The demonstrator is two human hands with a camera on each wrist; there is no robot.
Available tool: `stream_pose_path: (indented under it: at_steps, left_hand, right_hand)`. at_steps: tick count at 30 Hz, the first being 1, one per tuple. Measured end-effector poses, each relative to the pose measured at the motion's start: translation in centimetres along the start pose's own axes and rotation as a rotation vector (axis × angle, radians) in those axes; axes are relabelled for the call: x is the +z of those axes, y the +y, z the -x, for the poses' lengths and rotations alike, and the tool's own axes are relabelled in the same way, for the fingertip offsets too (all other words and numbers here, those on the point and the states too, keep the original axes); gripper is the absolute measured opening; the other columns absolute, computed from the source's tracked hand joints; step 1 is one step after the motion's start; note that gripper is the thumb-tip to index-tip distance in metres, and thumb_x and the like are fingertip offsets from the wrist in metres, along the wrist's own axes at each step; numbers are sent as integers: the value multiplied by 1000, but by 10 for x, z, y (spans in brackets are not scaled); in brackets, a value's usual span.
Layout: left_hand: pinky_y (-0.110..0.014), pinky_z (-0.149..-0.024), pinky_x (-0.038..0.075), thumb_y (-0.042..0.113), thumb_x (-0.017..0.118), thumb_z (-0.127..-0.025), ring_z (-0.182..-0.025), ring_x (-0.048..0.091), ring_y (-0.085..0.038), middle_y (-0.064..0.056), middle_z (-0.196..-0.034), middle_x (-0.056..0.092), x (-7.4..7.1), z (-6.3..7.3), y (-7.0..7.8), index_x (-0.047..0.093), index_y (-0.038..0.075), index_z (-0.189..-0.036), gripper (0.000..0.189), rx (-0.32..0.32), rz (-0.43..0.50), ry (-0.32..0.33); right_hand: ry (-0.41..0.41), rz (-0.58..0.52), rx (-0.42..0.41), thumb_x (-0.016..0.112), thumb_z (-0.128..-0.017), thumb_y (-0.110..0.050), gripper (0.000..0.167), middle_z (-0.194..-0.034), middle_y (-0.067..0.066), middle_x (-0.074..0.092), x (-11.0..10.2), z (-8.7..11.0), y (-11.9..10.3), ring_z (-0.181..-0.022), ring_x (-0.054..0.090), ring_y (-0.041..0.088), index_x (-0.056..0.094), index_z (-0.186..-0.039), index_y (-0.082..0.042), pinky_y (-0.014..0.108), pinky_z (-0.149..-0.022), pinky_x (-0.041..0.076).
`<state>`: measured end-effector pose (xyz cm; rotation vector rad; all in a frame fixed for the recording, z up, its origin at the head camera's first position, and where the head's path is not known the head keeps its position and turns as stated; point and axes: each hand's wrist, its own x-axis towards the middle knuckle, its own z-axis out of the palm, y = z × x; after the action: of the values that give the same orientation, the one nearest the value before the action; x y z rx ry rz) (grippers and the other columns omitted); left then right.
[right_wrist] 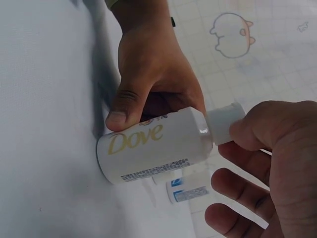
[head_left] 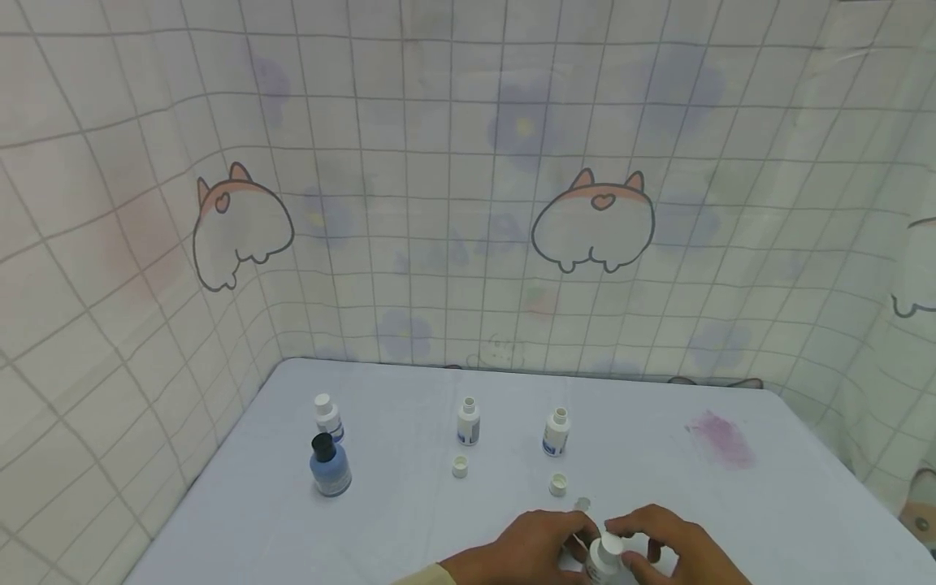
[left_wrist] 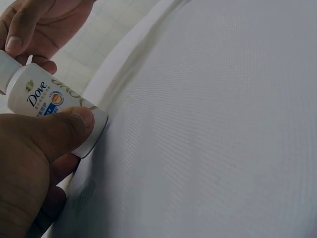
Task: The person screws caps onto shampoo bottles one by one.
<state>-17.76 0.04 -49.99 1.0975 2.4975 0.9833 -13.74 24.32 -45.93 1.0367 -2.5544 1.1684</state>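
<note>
Passable over the table (head_left: 402, 520): a wide lane between blue bottle (head_left: 331, 473) and left uncapped bottle (head_left: 469, 424), a narrower lane from there to right uncapped bottle (head_left: 556, 434), and a broad stretch rightward over the flat pink stain (head_left: 722, 440). In the way: white capped bottle (head_left: 328, 418) just behind the blue one, left loose cap (head_left: 460, 467) and right loose cap (head_left: 558, 485) before the uncapped bottles, patterned cloth (head_left: 439, 268) rising along back and left. Near side: left hand (head_left: 543, 543) and right hand (head_left: 674, 546), both on the held bottle (head_left: 603, 561), block the approach.
</note>
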Motion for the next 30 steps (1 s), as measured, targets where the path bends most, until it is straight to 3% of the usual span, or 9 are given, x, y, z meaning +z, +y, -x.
stream_pose_path:
  at_steps: [7, 15, 19, 24, 30]
  left_hand:
    - [-12, -74, 48, 23, 84, -88, -92, 59, 11, 23, -108, 68, 1, -1, 1, 62, 24, -128, 46, -6, 22, -12]
    - [-12, -74, 48, 23, 84, -88, -94, 59, 11, 22, -109, 68, 0, -1, 1, 62, 24, -128, 46, 0, 10, -10]
    - [-12, -74, 48, 23, 84, -88, -94, 59, 12, 23, -109, 68, -1, 0, 0, 62, 24, -127, 45, 5, 19, -6]
    - [-13, -74, 49, 24, 84, -88, -94, 59, 12, 24, -108, 68, -1, -1, -1, 63, 25, -126, 43, 0, 21, -1]
    - [-13, -74, 49, 25, 84, -88, -93, 59, 12, 23, -110, 68, -1, -1, 2, 63, 25, -125, 43, -4, 16, 1]
  right_hand:
    - [32, 36, 7, 81, -89, -10, 30, -98, -17, 63, 1, 4, 2, -73, 53, 0, 68, -114, -21, 23, -55, 47]
    - [49, 34, -23, 83, -87, -11, 42, -105, -14, 65, 3, 1, 2, -79, 56, 3, 67, -123, -27, 23, -58, 50]
    - [27, 17, -26, 81, -89, -12, 40, -109, -13, 66, 3, -1, 2, -77, 56, 1, 68, -124, -26, 23, -58, 50]
    - [13, 17, -7, 81, -89, -14, 34, -101, -15, 63, 2, -1, 1, -74, 52, 0, 69, -120, -20, 22, -56, 48]
    - [22, 31, -33, 83, -87, -13, 42, -106, -13, 64, 0, -1, 1, -76, 54, 2, 67, -124, -25, 22, -57, 48]
